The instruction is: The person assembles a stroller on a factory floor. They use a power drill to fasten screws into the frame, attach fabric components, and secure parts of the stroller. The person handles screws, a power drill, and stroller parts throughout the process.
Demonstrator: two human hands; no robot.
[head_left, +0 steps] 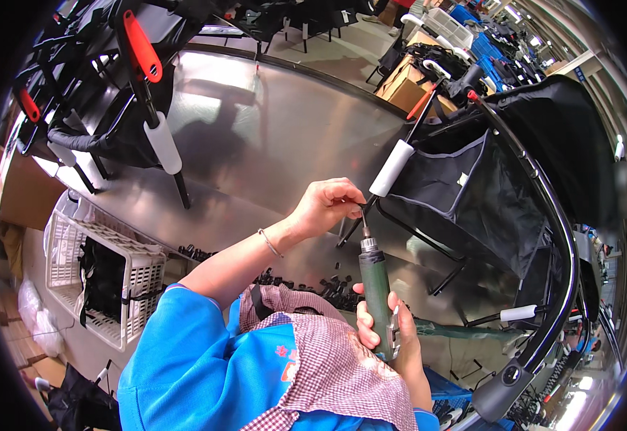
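My right hand (394,327) grips a green in-line power screwdriver (375,276), its bit pointing up and away from me. At the bit's tip, the thumb and fingers of my left hand (331,205) are pinched together; whatever small piece they hold is hidden. Just beyond the tip runs a black tube of a stroller-like frame with black fabric (507,208). A white foam sleeve (392,169) wraps that tube close to my left fingers. The frame rests on a shiny metal-topped table (284,136).
Another black frame with red-orange parts (141,50) stands at the far left of the table. Small black parts (320,287) lie along the near edge. A white plastic basket (137,294) with black pieces sits at left. Cardboard boxes (403,86) are at the back.
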